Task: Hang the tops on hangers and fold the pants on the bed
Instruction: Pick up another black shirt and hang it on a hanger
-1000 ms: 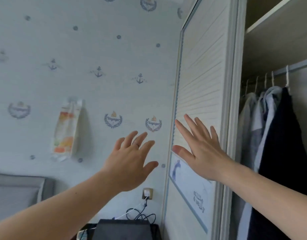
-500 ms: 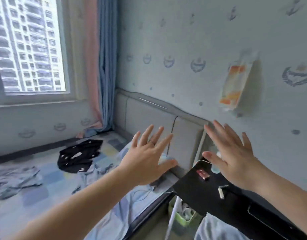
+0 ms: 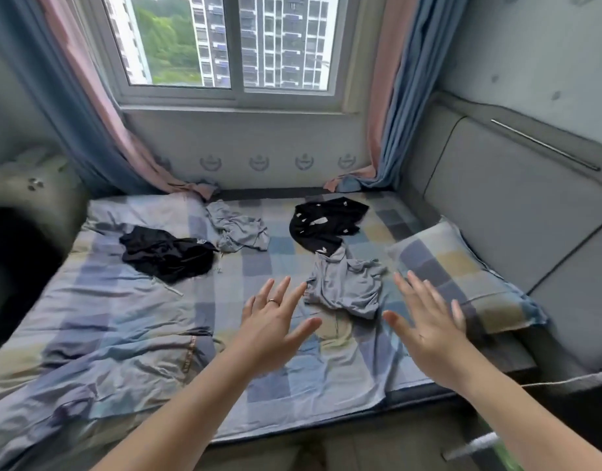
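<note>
Grey garment (image 3: 343, 290) lies crumpled, lengthwise toward window (image 3: 236, 49).

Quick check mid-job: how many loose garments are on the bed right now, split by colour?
Black: 2, the black garment on the left and the black garment with white marks.
Grey: 2, the far grey garment and the near grey garment.
Total: 4, all lying crumpled on the bed.
</note>
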